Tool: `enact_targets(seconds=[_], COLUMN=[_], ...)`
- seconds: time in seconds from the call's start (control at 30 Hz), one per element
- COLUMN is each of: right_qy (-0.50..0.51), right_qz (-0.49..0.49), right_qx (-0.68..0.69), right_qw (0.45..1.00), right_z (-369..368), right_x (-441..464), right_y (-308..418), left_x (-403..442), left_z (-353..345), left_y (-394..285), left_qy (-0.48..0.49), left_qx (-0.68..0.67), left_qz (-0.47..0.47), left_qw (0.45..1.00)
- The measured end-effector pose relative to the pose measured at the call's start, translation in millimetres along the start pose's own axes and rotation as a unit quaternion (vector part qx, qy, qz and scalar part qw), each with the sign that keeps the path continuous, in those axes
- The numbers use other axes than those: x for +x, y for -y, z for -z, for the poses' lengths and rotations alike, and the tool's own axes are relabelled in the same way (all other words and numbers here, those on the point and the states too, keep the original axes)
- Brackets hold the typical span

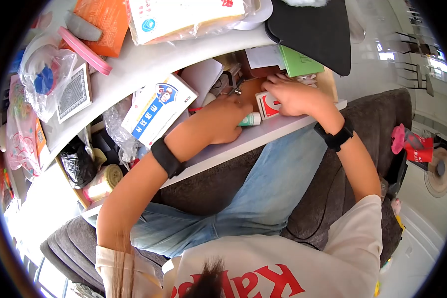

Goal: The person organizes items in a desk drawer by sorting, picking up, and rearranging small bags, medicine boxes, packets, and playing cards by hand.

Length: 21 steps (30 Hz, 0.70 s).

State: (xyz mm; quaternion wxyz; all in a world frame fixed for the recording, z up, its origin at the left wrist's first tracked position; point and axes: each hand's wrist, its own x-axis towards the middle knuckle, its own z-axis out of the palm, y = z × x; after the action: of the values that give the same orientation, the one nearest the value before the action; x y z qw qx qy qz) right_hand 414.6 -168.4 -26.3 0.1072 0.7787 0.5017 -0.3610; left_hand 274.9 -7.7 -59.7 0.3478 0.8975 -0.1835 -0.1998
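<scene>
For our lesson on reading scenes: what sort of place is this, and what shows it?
Probably a home's living room: a dark sofa, an open drawer of odds and ends, and a cluttered white table.

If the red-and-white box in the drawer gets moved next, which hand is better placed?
Right, I'd judge. The right hand is right at the red-and-white box and appears to touch it; the left hand is farther from it, close by the green-and-white cylinder.
</scene>
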Motion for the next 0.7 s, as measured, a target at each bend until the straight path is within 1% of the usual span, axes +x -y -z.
enact_targets(seconds=[0.03, 0.13, 0.2, 0.3, 0.33, 0.4, 0.43, 0.53, 0.57, 0.67, 0.7], right_qy=[0.008, 0.032, 0.041, -0.007, -0.049, -0.127, -0.2, -0.211, -0.21, -0.122, -0.137], right_qz=[0.003, 0.004, -0.002, 0.048, 0.019, -0.037, -0.025, -0.049, -0.06, -0.115, -0.099], right_qx=[-0.003, 0.001, 0.014, 0.062, 0.101, 0.179, 0.15, 0.122, 0.111, 0.079, 0.077], right_qw=[1.0, 0.999, 0.999, 0.997, 0.993, 0.975, 0.968, 0.969, 0.969, 0.983, 0.983], right_z=[1, 3, 5, -4, 1, 12, 2, -4, -3, 9, 6], right_x=[2, 1, 2, 0, -8, -32, -33, -39, -38, -30, -28], right_y=[0, 1, 0, -15, -14, -12, -23, -24, -20, -8, -5], left_x=[-4, -11, -11, -7, -7, -6, -6, 0, 4, 15, 18], left_z=[0, 1, 3, 5, 5, 3, 3, 13, 9, 2, 1], left_y=[-1, -1, -3, -6, -7, -9, -12, -26, -25, -24, -22], left_qy=[-0.01, -0.02, -0.014, -0.03, -0.038, -0.128, -0.173, -0.138, -0.144, -0.089, -0.075], left_qx=[0.009, -0.025, -0.017, -0.006, -0.004, 0.0, 0.001, -0.08, -0.092, -0.094, -0.109], left_qz=[0.001, 0.004, 0.005, -0.006, -0.01, -0.046, -0.064, 0.027, 0.034, 0.072, 0.062], left_qw=[1.0, 0.999, 1.0, 1.0, 0.999, 0.991, 0.983, 0.987, 0.985, 0.989, 0.989])
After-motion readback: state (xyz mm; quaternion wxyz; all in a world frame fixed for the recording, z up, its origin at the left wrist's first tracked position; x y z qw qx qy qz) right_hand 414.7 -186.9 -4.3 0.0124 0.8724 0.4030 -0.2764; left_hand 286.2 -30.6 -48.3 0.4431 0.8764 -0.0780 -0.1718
